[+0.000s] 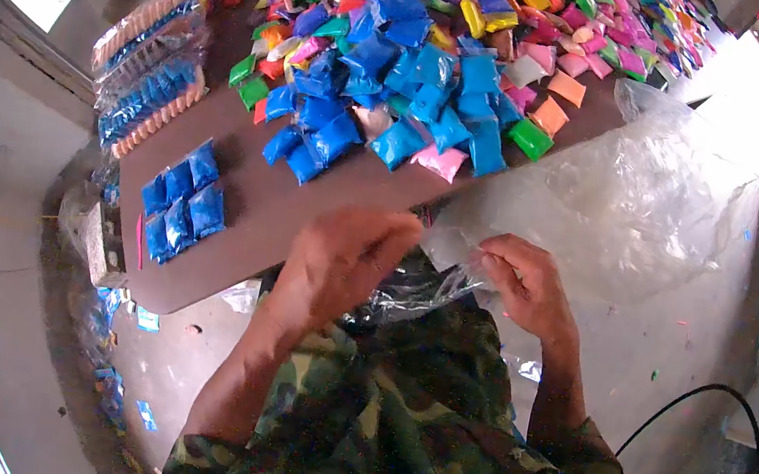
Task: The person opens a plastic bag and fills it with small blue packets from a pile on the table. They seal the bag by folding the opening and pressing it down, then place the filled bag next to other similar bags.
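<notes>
A clear plastic bag (436, 293) hangs in front of my body, at the table's near edge. Thumb and fingers of my right hand (528, 286) pinch its upper edge. My left hand (346, 256) is on the bag's other side, fingers curled inward and slightly blurred; whatever is between them is hidden. On the table to the left of that hand lie several dark blue packets (184, 201) set close together in two rows. Beyond my hands is a loose heap of blue packets (399, 68), some dark, some lighter.
A large pile of many-coloured packets (541, 12) covers the back of the brown table (253, 205). Filled clear packs (152, 60) are stacked at its left edge, and a pink stick (140, 243) lies near the corner. Large clear plastic sheeting (631, 195) spreads at the right.
</notes>
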